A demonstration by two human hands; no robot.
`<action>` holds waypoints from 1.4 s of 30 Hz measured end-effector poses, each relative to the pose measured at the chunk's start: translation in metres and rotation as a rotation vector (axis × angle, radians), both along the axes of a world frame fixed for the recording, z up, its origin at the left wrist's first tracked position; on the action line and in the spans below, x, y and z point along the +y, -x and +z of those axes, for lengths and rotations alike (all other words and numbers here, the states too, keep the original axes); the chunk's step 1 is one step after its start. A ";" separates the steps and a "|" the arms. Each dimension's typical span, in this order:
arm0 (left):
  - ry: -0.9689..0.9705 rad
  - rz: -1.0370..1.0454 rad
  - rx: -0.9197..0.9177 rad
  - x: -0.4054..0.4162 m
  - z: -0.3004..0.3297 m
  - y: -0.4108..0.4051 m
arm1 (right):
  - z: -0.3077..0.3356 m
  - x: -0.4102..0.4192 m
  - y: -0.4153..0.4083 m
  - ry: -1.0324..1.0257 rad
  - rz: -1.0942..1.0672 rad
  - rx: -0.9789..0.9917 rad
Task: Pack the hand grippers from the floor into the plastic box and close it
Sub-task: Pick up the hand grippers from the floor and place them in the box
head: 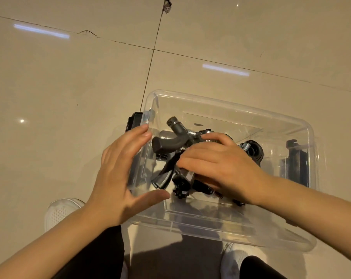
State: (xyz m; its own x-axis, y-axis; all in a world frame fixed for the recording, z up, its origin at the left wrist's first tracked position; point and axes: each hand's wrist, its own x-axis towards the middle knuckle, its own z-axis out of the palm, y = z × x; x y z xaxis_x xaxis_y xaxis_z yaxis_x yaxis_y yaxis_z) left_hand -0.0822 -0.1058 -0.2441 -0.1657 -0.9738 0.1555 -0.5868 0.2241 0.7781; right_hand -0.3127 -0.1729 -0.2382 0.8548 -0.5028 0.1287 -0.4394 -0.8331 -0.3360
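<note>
2 hands at a clear plastic box (231,105) on the floor: right hand (216,162) grips hand grippers (170,140) inside, left hand (118,170) open at its side

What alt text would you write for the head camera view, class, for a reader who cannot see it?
A person's right hand reaches into a clear plastic box on the tiled floor, resting on a pile of dark hand grippers. The left hand, fingers straight, is at the box's left wall; no lid is on the box.
</note>
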 end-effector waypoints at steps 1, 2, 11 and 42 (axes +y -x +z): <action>-0.012 -0.004 -0.018 0.002 -0.002 -0.002 | -0.004 -0.004 0.001 0.082 0.054 0.056; -0.029 -0.018 -0.036 0.004 -0.004 -0.003 | -0.009 -0.006 0.001 0.131 0.113 0.116; -0.078 -0.064 -0.111 0.002 -0.010 -0.003 | -0.050 0.004 -0.007 0.215 0.363 0.337; -0.003 -0.094 -0.124 0.002 -0.013 -0.007 | -0.025 -0.004 0.029 0.028 0.162 0.382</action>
